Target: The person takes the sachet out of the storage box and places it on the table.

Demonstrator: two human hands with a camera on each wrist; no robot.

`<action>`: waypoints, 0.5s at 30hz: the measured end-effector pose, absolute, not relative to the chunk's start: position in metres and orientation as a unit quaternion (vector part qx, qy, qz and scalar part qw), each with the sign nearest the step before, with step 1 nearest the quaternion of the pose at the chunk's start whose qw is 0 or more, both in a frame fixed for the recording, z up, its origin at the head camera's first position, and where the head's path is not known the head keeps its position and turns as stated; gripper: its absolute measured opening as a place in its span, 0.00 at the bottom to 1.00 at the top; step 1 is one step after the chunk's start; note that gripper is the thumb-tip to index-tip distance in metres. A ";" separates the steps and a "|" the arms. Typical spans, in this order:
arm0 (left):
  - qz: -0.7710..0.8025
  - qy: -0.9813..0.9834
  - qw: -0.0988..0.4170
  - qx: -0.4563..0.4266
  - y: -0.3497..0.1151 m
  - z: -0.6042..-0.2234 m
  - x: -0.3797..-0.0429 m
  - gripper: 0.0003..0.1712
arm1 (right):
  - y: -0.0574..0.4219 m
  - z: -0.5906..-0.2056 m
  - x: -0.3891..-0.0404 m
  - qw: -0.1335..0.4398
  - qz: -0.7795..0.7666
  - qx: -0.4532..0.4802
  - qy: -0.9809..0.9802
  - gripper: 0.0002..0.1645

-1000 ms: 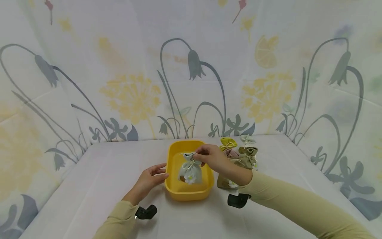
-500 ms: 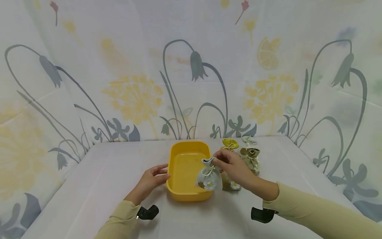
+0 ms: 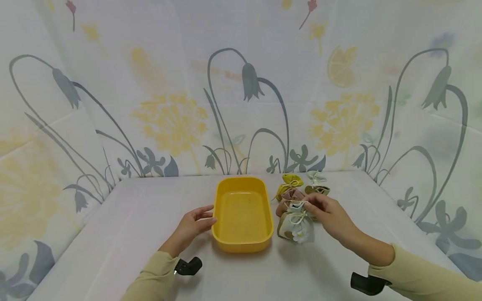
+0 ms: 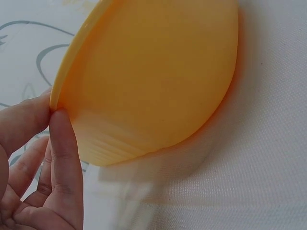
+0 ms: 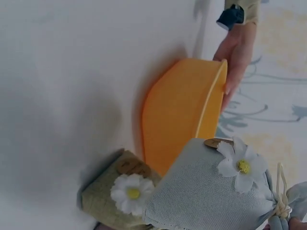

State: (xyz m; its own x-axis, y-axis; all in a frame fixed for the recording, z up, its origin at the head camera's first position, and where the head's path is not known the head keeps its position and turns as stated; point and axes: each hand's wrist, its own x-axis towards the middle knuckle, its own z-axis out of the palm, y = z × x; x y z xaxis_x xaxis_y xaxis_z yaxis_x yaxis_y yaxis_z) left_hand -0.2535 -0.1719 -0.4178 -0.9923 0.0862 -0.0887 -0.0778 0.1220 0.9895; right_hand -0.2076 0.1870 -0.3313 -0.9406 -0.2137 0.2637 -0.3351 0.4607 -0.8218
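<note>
In the head view a yellow plastic tub [image 3: 244, 249] stands mid-table, with nothing inside. My left hand [image 3: 193, 225] holds its left rim; the left wrist view shows the thumb and a finger [image 4: 64, 143] meeting at the rim edge. To the right of the tub, my right hand [image 3: 335, 217] pinches the gathered top of a pale grey-blue drawstring pouch [image 3: 299, 228]. That pouch carries a white fabric flower [image 5: 242, 165] and a small brown tag. It overlaps an olive-brown pouch [image 5: 112, 196] that also bears a white flower.
Behind the held pouch are a mustard-yellow pouch [image 3: 291, 179], a dusty-pink pouch [image 3: 291, 195], another brown pouch [image 3: 320, 190] and a pale pouch [image 3: 316, 175]. A white cloth covers the table [image 3: 158, 196]; a flower-printed curtain [image 3: 173, 83] rises at the back.
My right hand has carried the grey-blue pouch from over the tub rightward to the group of pouches. The left hand has stayed at the tub's rim.
</note>
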 end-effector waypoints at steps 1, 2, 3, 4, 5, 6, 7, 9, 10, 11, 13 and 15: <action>0.661 0.748 0.062 -0.001 -0.172 -0.418 -0.253 0.30 | 0.191 -0.332 -0.207 0.068 0.490 0.160 -0.855 0.10; 0.660 0.749 0.062 -0.003 -0.173 -0.418 -0.254 0.31 | 0.194 -0.333 -0.207 0.072 0.486 0.156 -0.857 0.11; 0.659 0.750 0.062 -0.006 -0.173 -0.417 -0.253 0.31 | 0.197 -0.334 -0.207 0.074 0.483 0.152 -0.859 0.11; 0.658 0.751 0.061 -0.006 -0.174 -0.417 -0.253 0.31 | 0.201 -0.335 -0.207 0.077 0.481 0.148 -0.861 0.12; 0.658 0.751 0.061 -0.006 -0.174 -0.417 -0.253 0.31 | 0.204 -0.336 -0.207 0.077 0.480 0.145 -0.862 0.12; 0.658 0.751 0.061 -0.006 -0.174 -0.417 -0.253 0.30 | 0.208 -0.337 -0.207 0.079 0.478 0.142 -0.863 0.13; 0.658 0.750 0.061 -0.008 -0.174 -0.417 -0.253 0.30 | 0.211 -0.338 -0.207 0.080 0.476 0.139 -0.865 0.13; 0.658 0.750 0.060 -0.009 -0.174 -0.417 -0.252 0.30 | 0.218 -0.341 -0.209 0.080 0.476 0.133 -0.866 0.15; 0.660 0.749 0.060 -0.009 -0.174 -0.416 -0.252 0.30 | 0.222 -0.342 -0.211 0.081 0.475 0.130 -0.866 0.15; 0.663 0.746 0.059 -0.009 -0.173 -0.416 -0.252 0.30 | 0.225 -0.344 -0.212 0.082 0.475 0.127 -0.867 0.16; 0.665 0.744 0.058 -0.009 -0.172 -0.417 -0.252 0.29 | 0.232 -0.347 -0.215 0.084 0.477 0.121 -0.866 0.16; 0.666 0.744 0.058 -0.008 -0.170 -0.417 -0.252 0.29 | 0.239 -0.351 -0.218 0.083 0.481 0.114 -0.865 0.16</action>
